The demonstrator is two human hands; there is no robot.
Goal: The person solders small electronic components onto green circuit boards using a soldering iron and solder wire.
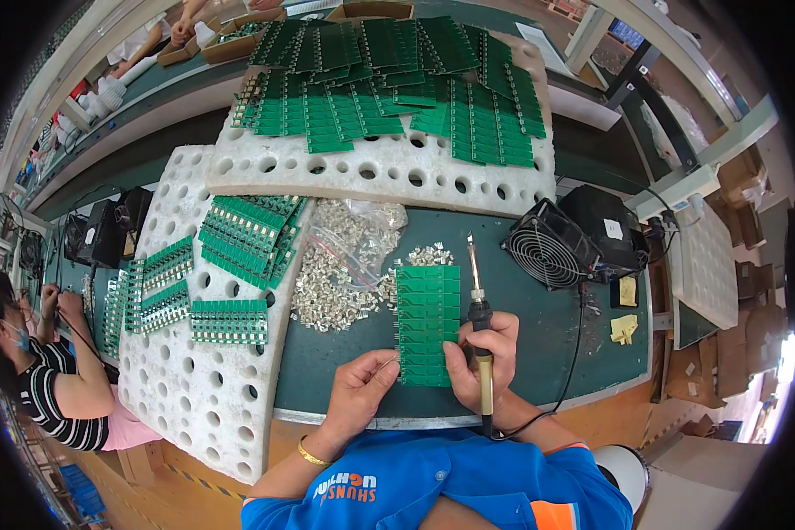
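Observation:
A long green circuit board (429, 327) stands upright in front of me, with small metal parts along its left edge. My left hand (362, 384) is closed in a pinch at the board's lower left edge, on what looks like a thin solder wire (386, 362). My right hand (490, 362) is wrapped round a soldering iron (480, 331), whose tip points up and away from the board. The right thumb rests against the board's lower right edge. Beyond the board lie loose small metal connectors (327, 300), some in a clear plastic bag (358, 234).
White foam boards with holes (212, 380) carry several green boards at left and far back (371, 79). A black fan (549, 246) stands at right beside a black box (605, 230); yellow sponges (624, 329) lie nearby. The iron's cord (570, 371) runs there. Another person (57, 371) sits at left.

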